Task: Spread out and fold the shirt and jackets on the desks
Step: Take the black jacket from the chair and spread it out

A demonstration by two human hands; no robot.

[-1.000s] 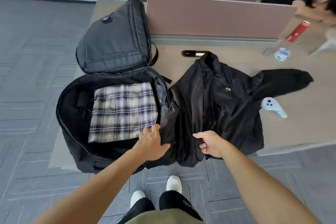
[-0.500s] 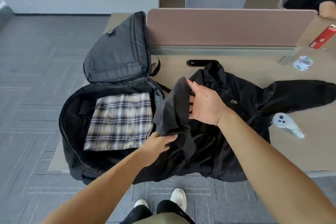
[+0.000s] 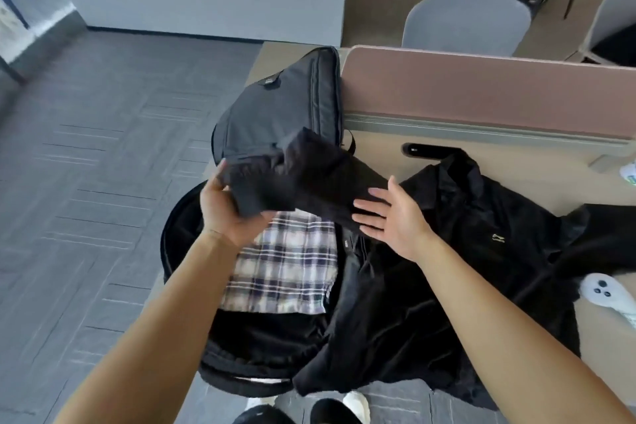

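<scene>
1. The left hand [image 3: 229, 210] is clenched on the cuff end of the sleeve [image 3: 309, 179], fingers wrapped over the bunched black cloth, and holds it lifted above the bag [image 3: 275, 107].
2. The right hand [image 3: 389, 217] is spread flat, palm up, fingers straight; its fingertips [image 3: 364, 208] touch the underside of the sleeve further along. It supports and grips nothing.
3. The sleeve belongs to the jacket [image 3: 464, 251], whose body lies on the worktop [image 3: 550, 189], its hem hanging over the near edge and its other sleeve trailing off to the right.
4. The cloth looks soft, light and limp. It sags between the two hands and creases where squeezed, so I judge it will not hold a shape alone.
5. Best holds are likely firm edges such as cuff, shoulder seam, hem and collar, taken with both hands so the fabric draws taut.
6. A folded plaid shirt [image 3: 282, 272] lies inside the open bag, just left of the jacket.
</scene>
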